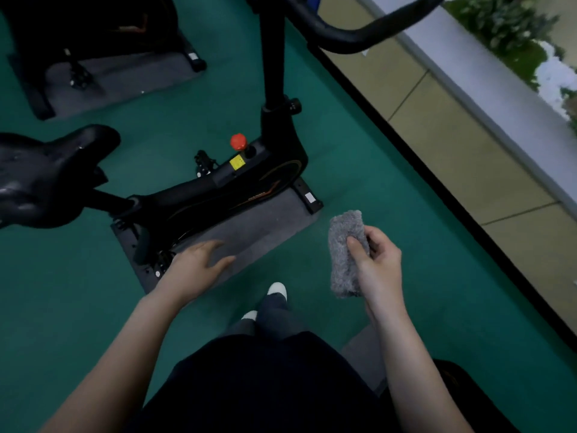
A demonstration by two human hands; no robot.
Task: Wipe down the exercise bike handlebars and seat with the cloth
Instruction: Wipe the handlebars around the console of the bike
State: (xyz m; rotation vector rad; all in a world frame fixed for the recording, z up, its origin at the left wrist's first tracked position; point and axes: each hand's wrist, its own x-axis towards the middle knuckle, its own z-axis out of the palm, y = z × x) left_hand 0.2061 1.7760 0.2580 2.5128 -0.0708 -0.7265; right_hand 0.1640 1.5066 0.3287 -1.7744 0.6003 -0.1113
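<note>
A black exercise bike (237,185) stands on a grey mat in front of me. Its black seat (46,176) juts in from the left edge. Its curved black handlebar (352,35) crosses the top of the view. My right hand (377,264) grips a folded grey fluffy cloth (343,254) in the air, right of the bike and below the handlebar. My left hand (199,267) hovers with fingers spread and relaxed over the mat's near edge, holding nothing, right of and below the seat.
A second bike (93,35) on its own mat stands at the top left. The floor is green (390,170). A black-framed window wall (443,170) runs diagonally along the right. A red knob (239,141) tops the frame. My white shoes (276,290) show below.
</note>
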